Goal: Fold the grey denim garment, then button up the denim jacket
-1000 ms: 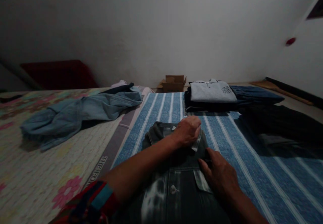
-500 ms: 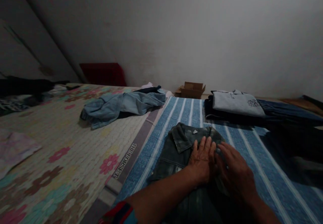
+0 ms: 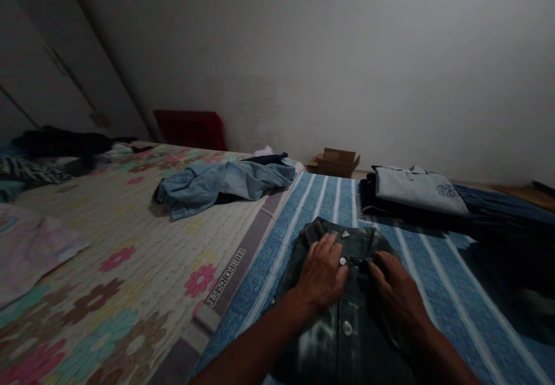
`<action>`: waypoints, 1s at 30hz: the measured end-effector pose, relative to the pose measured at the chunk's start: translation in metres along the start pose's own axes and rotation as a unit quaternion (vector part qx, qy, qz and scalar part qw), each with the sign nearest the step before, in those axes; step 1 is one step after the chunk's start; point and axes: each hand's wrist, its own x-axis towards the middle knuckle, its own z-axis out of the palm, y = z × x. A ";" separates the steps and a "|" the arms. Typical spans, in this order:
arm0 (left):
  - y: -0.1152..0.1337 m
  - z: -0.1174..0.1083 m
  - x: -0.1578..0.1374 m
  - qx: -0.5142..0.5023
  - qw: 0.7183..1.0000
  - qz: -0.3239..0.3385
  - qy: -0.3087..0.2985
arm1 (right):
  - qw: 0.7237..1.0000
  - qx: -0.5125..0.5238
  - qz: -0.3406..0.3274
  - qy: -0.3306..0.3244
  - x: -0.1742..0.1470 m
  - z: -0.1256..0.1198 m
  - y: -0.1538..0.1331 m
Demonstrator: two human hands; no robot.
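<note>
Both hands lie flat, palms down, fingers spread, gripping nothing: the left hand and right hand press on the chest of a dark denim jacket, either side of its button line. The jacket lies face up on the striped blue sheet, collar away from the person, smoothed but, by the look of it, not yet folded. Beyond it sits a folded stack. A loose blue garment lies to the left on the floral mat, unfolded.
</note>
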 end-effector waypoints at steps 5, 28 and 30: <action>-0.065 -0.020 0.017 -0.056 0.967 -0.225 0.104 | 0.993 -0.074 -0.085 -0.021 0.033 0.001 -0.053; -0.111 -0.001 0.045 -0.464 0.804 -0.367 0.062 | 0.954 0.142 0.156 -0.214 0.116 0.097 -0.061; -0.109 -0.003 0.045 -0.492 0.785 -0.370 0.071 | 0.953 0.162 0.158 -0.200 0.116 0.098 -0.060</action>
